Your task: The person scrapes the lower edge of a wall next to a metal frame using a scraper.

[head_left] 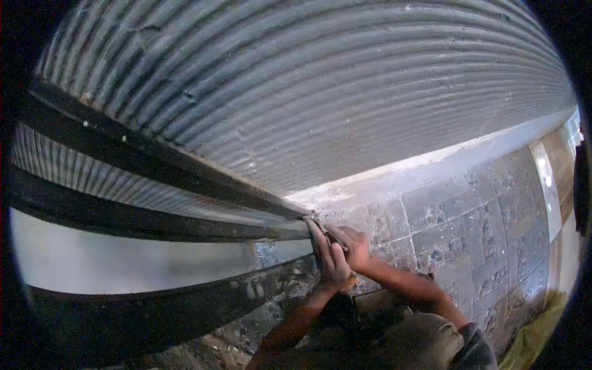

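Observation:
Before me, my left hand (pixel 333 266) and my right hand (pixel 356 245) are close together at the near end of a dark slatted frame. A thin dark flat piece (pixel 337 240) is between them; its kind is too small to tell. The left fingers reach up along the frame's end with the thumb against the piece. My right fingers curl over it from the other side. The dark frame's bars, an upper bar (pixel 166 169), a middle bar (pixel 154 223) and a wide lower bar (pixel 185 308), run from the left toward my hands.
Ribbed grey shutter-like metal (pixel 345 92) rises in front. At its foot lies a pale ledge (pixel 431 161), then a worn patterned tile floor (pixel 456 222) with white specks. Yellowish cloth (pixel 535 336) lies at the lower right. My knee in dark clothing (pixel 419 339) is below.

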`<control>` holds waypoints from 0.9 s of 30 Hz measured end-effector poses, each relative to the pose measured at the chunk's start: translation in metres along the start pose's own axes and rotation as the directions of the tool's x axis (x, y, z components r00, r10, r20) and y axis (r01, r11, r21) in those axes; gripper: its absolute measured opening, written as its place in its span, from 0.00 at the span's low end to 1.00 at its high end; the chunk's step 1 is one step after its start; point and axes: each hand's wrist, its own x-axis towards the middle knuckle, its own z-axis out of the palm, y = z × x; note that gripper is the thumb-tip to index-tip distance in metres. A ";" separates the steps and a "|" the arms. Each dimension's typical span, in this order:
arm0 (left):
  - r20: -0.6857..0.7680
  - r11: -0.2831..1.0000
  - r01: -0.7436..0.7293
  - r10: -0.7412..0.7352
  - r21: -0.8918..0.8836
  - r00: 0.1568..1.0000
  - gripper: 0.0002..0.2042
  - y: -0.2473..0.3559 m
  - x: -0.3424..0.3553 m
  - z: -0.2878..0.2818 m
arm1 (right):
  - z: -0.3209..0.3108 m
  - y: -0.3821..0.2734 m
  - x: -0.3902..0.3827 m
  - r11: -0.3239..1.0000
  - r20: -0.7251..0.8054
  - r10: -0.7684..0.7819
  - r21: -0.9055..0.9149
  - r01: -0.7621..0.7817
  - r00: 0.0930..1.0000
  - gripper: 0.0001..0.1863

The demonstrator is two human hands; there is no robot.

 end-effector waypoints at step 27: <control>0.036 0.999 -0.036 0.034 0.037 0.999 0.32 -0.007 -0.003 0.002 | -0.124 -0.012 -0.045 0.953 -0.427 0.039 -0.256 -0.162 0.903 0.12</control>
